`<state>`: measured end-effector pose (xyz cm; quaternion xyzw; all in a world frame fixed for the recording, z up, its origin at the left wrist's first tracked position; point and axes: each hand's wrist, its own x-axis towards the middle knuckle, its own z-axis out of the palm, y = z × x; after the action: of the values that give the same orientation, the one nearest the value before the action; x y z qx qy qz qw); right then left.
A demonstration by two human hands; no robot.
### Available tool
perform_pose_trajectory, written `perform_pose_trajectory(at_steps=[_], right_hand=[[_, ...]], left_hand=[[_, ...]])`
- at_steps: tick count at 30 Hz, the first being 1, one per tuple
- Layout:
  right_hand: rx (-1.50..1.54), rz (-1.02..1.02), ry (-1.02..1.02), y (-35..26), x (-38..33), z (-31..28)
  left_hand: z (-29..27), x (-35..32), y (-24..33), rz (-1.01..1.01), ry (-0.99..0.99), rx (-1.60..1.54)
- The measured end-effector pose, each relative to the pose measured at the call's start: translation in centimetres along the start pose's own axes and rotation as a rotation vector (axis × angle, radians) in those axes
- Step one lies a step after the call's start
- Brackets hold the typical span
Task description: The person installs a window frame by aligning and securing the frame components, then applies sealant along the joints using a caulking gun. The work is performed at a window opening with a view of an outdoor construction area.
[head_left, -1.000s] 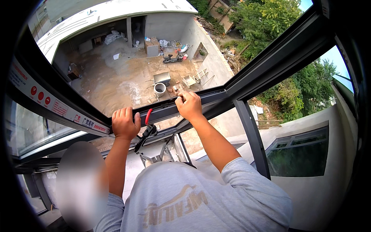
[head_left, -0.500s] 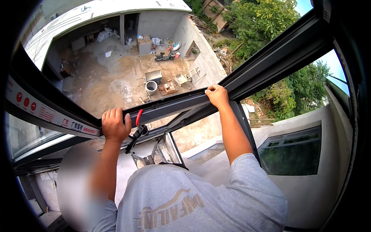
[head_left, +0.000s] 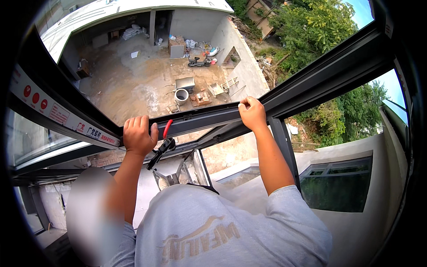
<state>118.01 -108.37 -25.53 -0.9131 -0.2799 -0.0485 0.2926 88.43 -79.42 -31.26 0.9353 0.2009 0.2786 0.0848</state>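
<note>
A dark metal window frame rail (head_left: 204, 121) crosses in front of me. My left hand (head_left: 138, 135) is closed over its left part, fingers on top and thumb along the near side. Farther right, my right hand (head_left: 253, 114) has its fingers curled against the same rail near the corner joint; what lies under the fingertips is hidden. Just right of my left hand is a black tool with a curved red handle (head_left: 167, 129), its black body (head_left: 161, 152) hanging below the rail, touched by neither hand.
A yard far below holds a wheelbarrow (head_left: 185, 83), a round tub (head_left: 181, 96), bricks (head_left: 201, 99) and a scooter (head_left: 198, 62). At left runs a frame member with printed white film (head_left: 66, 116). A lower window (head_left: 338, 184) sits in the wall at right; trees (head_left: 311, 35) stand beyond.
The view has shifted slightly, so the frame and yard sit a little farther right. Both hands keep their places on the rail.
</note>
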Motion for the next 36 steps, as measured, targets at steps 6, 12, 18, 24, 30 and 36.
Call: perform_pose_trajectory(at_steps=[6, 12, 18, 24, 30, 36], right_hand=[[0.009, -0.081, -0.372, -12.9, -3.4, 5.7], [-0.272, -0.017, -0.504, -15.0, -1.0, 8.1], [0.354, 0.067, -0.197, -12.3, -2.4, 9.5], [1.035, 0.111, -0.538, -16.4, -6.7, 11.3], [1.195, 0.174, -0.527, -20.6, -8.3, 12.8], [0.686, -0.172, -0.221, -19.1, -5.0, 11.1]], left_hand=[[-0.1, 0.1, -0.2, 0.021, 0.035, -0.033], [0.1, -0.1, -0.6, 0.019, 0.074, -0.070], [-0.8, 0.1, -0.6, -0.024, 0.155, -0.296], [-4.2, 0.2, 3.6, -0.547, 0.030, -0.951], [-3.8, -0.2, 1.9, -0.838, -0.127, -1.318], [-4.0, 0.2, -1.3, -0.643, -0.153, -0.505]])
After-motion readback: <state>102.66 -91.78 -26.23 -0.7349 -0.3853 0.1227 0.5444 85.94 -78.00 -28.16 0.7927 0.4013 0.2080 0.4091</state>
